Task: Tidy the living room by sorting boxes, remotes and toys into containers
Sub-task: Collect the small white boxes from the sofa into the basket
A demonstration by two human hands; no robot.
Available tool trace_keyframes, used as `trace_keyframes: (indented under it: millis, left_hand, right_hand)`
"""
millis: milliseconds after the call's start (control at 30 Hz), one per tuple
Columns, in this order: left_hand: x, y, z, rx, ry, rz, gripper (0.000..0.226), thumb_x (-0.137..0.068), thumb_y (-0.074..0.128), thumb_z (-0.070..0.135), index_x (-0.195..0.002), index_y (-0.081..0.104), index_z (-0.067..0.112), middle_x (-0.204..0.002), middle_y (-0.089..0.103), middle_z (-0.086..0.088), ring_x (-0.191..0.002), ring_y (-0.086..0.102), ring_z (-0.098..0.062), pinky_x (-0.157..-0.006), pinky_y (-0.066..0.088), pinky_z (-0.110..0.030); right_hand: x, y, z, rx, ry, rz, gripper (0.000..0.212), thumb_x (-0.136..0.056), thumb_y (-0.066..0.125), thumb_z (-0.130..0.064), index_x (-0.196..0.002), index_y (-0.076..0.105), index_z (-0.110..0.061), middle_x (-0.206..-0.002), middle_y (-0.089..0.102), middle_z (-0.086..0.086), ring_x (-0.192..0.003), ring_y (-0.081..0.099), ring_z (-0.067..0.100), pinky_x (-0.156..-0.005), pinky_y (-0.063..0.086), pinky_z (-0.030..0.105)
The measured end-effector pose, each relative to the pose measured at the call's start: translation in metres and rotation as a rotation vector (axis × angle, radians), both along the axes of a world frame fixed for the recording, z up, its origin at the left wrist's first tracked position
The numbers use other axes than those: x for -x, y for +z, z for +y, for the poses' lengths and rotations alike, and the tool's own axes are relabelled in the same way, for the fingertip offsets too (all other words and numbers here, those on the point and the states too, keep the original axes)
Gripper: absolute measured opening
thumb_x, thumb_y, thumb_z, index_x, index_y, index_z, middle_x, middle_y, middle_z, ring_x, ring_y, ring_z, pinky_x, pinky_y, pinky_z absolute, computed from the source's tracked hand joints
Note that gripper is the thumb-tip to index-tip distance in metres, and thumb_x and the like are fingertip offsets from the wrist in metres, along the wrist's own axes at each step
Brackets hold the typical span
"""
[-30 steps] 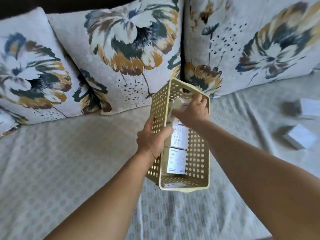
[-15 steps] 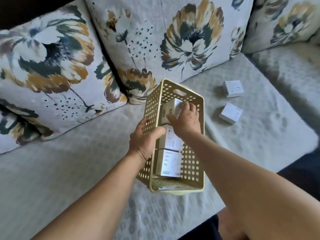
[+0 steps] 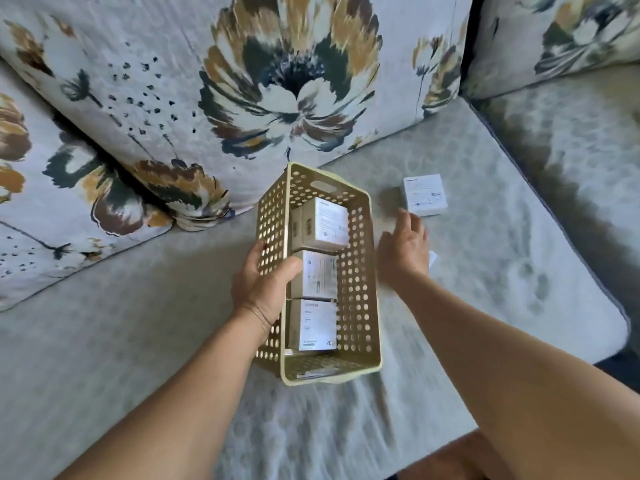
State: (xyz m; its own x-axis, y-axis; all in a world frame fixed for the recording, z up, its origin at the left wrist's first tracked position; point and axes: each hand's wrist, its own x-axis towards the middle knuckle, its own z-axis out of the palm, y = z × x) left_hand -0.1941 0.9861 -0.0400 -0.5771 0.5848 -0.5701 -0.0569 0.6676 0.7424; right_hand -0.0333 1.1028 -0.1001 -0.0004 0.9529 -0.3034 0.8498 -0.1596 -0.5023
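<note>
A beige perforated basket (image 3: 360,282) rests on the sofa seat with three white boxes in a row inside: far (image 3: 327,223), middle (image 3: 318,275) and near (image 3: 317,325). My left hand (image 3: 263,289) grips the basket's left wall, thumb over the rim. Outside the basket to the right, my right hand (image 3: 403,251) hovers low over the seat, fingers apart and empty. A white box (image 3: 424,195) lies on the cushion just beyond its fingertips. A corner of another white box (image 3: 432,259) shows from under that hand.
Large floral pillows (image 3: 277,81) lean against the sofa back right behind the basket. The grey patterned seat cushion (image 3: 502,271) ends at a front edge on the right. A second seat cushion (image 3: 571,133) lies beyond a seam at the far right.
My right hand let go of the box it was setting in the basket and moved out to the right, toward the loose boxes. The view swung right; my left hand kept its grip.
</note>
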Motion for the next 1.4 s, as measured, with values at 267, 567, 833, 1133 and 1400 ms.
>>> trace_keyframes:
  millis: [267,567,833,1133,1400]
  left_hand:
    - [-0.014,-0.019,0.023,0.015,0.073,0.038,0.040,-0.045,0.067,0.051,-0.085,0.071,0.049,-0.092,0.078,0.003,-0.094,0.072,-0.028,-0.090,0.058,-0.050]
    - [-0.021,-0.017,0.029,0.057,0.114,0.074,0.065,-0.050,0.067,0.056,-0.113,0.065,0.045,-0.102,0.076,0.001,-0.100,0.070,-0.030,-0.093,0.057,-0.051]
    - [-0.037,0.009,0.016,-0.016,0.152,0.051,0.087,-0.046,0.067,0.061,-0.131,0.053,0.050,-0.121,0.066,-0.006,-0.111,0.064,-0.032,-0.095,0.055,-0.051]
    - [-0.051,0.014,0.013,-0.049,0.155,0.026,0.086,-0.047,0.067,0.062,-0.131,0.055,0.048,-0.125,0.065,-0.006,-0.114,0.064,-0.032,-0.099,0.053,-0.050]
    - [-0.064,-0.002,0.053,-0.022,0.175,0.052,0.053,-0.051,0.068,0.052,-0.103,0.068,0.041,-0.108,0.073,0.001,-0.100,0.069,-0.024,-0.090,0.057,-0.041]
  right_hand:
    - [-0.052,-0.055,0.015,0.294,0.208,-0.221,0.090,-0.077,0.072,-0.019,-0.146,0.015,-0.027,-0.149,0.028,0.008,-0.137,0.024,0.031,-0.111,0.027,0.042]
    - [-0.021,0.010,0.024,0.139,-0.002,0.031,0.088,-0.075,0.057,-0.062,-0.141,0.023,-0.015,-0.137,0.041,0.016,-0.127,0.037,0.035,-0.108,0.029,0.042]
    - [0.005,0.071,-0.025,0.228,0.196,0.063,0.087,-0.075,0.058,-0.058,-0.141,0.024,-0.013,-0.135,0.041,0.015,-0.125,0.042,0.031,-0.105,0.038,0.044]
    - [0.007,0.072,-0.032,0.195,0.212,-0.009,0.081,-0.084,0.051,-0.057,-0.141,0.021,-0.008,-0.141,0.032,0.016,-0.133,0.030,0.031,-0.110,0.028,0.039]
    - [-0.026,0.034,0.046,-0.018,0.105,0.157,0.048,-0.094,0.043,-0.032,-0.138,0.033,-0.016,-0.136,0.034,0.012,-0.124,0.031,0.029,-0.105,0.030,0.040]
